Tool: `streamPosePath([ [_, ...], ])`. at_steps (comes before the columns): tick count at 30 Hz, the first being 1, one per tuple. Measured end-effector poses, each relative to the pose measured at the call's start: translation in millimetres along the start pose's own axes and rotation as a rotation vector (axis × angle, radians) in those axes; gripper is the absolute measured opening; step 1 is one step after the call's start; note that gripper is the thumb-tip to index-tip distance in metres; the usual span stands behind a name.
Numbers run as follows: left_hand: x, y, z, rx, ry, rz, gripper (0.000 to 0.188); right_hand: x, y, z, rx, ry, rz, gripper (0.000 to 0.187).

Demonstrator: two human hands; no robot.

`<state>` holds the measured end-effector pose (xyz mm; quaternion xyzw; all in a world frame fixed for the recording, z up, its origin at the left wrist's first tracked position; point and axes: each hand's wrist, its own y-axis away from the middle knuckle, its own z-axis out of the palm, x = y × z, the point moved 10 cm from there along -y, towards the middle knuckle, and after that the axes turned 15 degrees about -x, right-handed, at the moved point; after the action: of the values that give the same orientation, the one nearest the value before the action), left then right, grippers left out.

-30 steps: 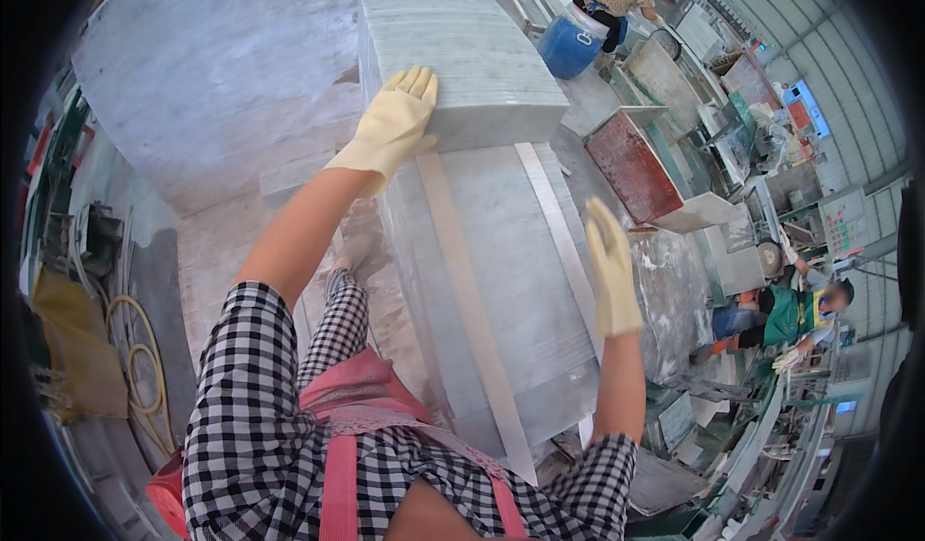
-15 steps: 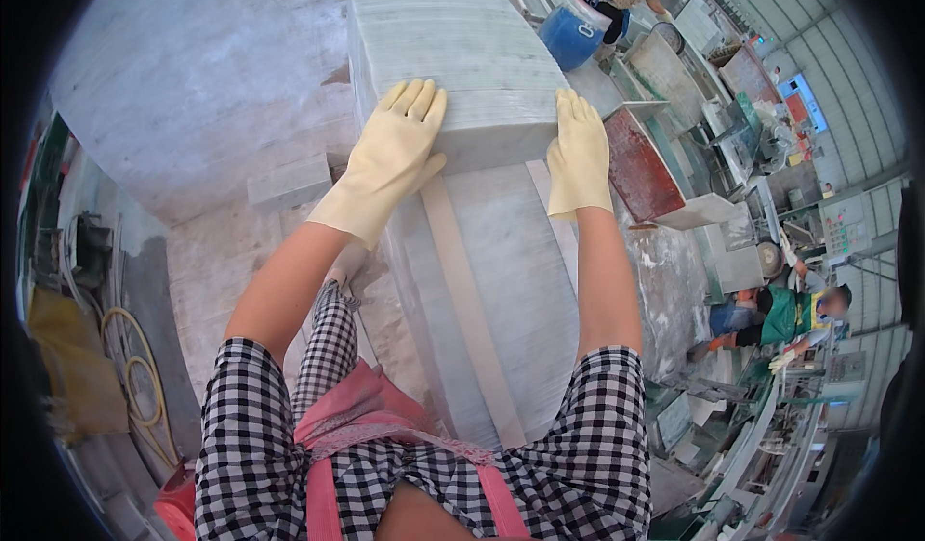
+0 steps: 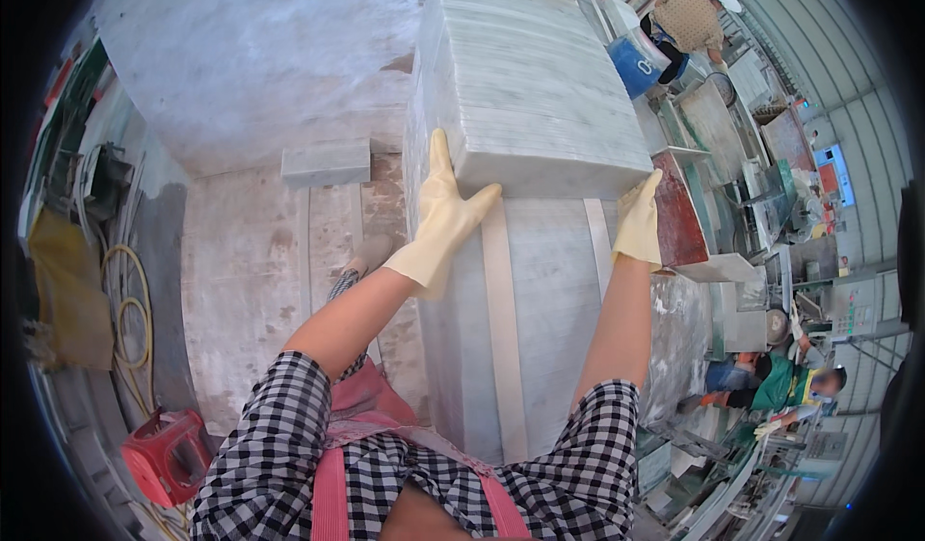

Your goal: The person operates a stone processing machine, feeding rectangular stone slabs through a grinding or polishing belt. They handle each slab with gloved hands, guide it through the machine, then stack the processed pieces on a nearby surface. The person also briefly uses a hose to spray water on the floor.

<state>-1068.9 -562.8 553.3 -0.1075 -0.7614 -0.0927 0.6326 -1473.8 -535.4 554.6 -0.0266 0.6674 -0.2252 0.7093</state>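
Note:
An upper stack of thin grey-white stone slabs (image 3: 540, 69) lies on a lower stack (image 3: 544, 290), with two pale flat strips (image 3: 503, 329) running along the top of the lower one. My left hand (image 3: 443, 218), in a cream rubber glove, rests at the upper stack's near left corner. Its fingers stretch along the left side and the thumb is spread toward the near face. At the near right corner, my right hand (image 3: 639, 221), gloved alike, touches the edge with its fingers extended upward; some of them are hidden.
A small stone block (image 3: 326, 161) lies left of the stacks, before a large pale slab surface (image 3: 260, 59). Down left are a red plastic stool (image 3: 169, 454) and a coiled hose (image 3: 130, 300). Rightward stand a blue barrel (image 3: 636, 62), a red-brown panel (image 3: 677, 209) and two co-workers.
Both hands have come back from the top of the upper stack to its near corners. My left fingers now lie along its left side. The whole view has shifted.

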Motion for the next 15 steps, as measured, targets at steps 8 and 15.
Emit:
streamPosePath([
  [8,-11.7,-2.3,3.6,0.122,-0.036,0.226,0.104,3.1,10.3,10.5,0.104,0.173,0.529,0.072],
  [15,-16.1,-35.5,10.9,-0.13,0.099,0.204,0.096,-86.4,46.0,66.3,0.1,0.942,0.254,0.067],
])
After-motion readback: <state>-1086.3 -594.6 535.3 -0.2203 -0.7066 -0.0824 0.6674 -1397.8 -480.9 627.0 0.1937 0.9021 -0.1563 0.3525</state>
